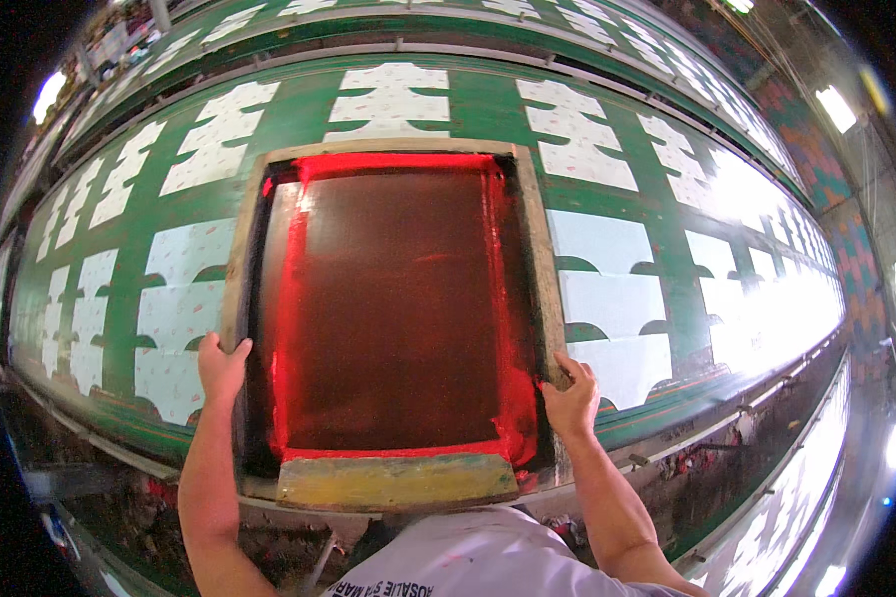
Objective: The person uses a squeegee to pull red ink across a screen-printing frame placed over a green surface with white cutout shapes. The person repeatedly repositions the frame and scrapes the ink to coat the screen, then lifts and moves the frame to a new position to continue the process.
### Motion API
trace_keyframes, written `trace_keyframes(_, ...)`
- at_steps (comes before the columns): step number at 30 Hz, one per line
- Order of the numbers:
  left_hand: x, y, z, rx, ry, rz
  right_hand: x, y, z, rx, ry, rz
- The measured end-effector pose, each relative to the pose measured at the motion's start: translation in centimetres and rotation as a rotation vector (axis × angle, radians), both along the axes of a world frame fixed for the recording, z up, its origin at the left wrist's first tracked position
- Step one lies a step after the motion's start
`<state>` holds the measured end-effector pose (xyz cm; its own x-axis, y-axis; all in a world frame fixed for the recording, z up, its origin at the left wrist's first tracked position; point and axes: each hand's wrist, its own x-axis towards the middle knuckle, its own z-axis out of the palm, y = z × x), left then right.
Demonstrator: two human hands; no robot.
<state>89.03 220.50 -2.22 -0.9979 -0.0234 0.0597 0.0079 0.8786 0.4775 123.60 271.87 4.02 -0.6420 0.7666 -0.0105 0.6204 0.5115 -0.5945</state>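
Observation:
A wooden-framed printing screen [545,259] lies over the green table in front of me. Its dark mesh [398,298] is bordered by wet red ink [294,259], thickest along the sides and far edge. Across the near end of the screen rests a wooden squeegee [398,482], yellowish and worn, which neither hand touches. My left hand [223,366] grips the left rail of the frame, its thumb on the near side of the wood. On the opposite rail, my right hand [572,396] is closed round the edge. Whatever lies under the screen is hidden.
Cut white fabric pieces [393,104] lie in rows on the long green table [488,114], left, right and beyond the screen. Plain pale pieces [607,289] are at right. A rail [667,453] runs along the table's near edge. More laid tables stand behind and at lower right.

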Motion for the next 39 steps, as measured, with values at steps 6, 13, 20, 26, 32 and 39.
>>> trace_keyframes(6,-0.7,0.5,1.1,0.251,-0.015,-0.051,0.7,1.5,4.2,0.084,0.092,0.035)
trace_keyframes(13,2.0,9.6,2.9,0.389,-0.007,-0.055,3.3,10.7,4.0,0.161,0.113,0.008)
trace_keyframes(20,9.0,23.4,1.8,0.316,0.132,-0.093,10.8,23.5,1.7,0.065,0.132,-0.107)
trace_keyframes(26,17.1,34.5,1.6,0.266,0.111,-0.051,17.5,33.9,0.4,0.039,0.115,-0.153)
trace_keyframes(32,21.8,41.5,2.0,0.248,0.06,-0.022,21.2,40.6,0.3,0.031,0.113,-0.171)
trace_keyframes(39,23.5,44.5,2.6,0.302,0.073,-0.034,23.5,43.3,0.7,-0.017,0.122,-0.11)
